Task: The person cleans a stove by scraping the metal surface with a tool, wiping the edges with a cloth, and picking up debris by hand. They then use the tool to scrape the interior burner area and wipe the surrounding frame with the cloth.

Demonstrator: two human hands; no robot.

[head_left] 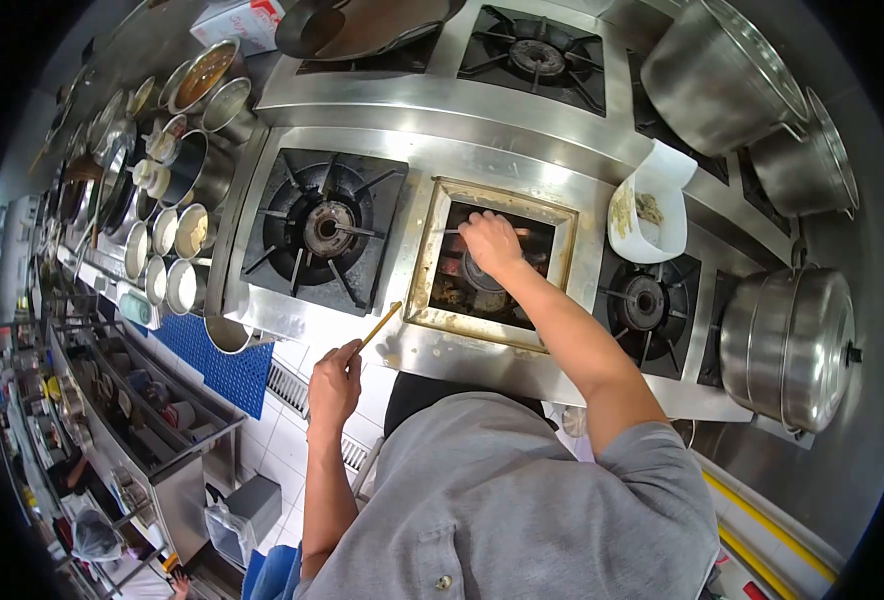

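Note:
On the steel stove, a square opening (574, 232) with a soiled rim shows a dark inside with burner parts. My right hand (492, 243) reaches over this opening, its fingers bent down near the upper edge; what they hold, if anything, is hidden. Lower left of it, my left hand (334, 385) is closed around a thin yellow-brown stick (382, 325), whose tip points up toward the opening's lower left corner. A black burner grate (327, 232) sits left of the opening, and another burner (646, 302) lies to the right.
A white container (650, 215) with food residue stands above the right burner. Large steel pots (792, 350) line the right side. At the back are a wok (362, 28) and another burner (537, 58). Small containers (165, 230) and pots crowd the left.

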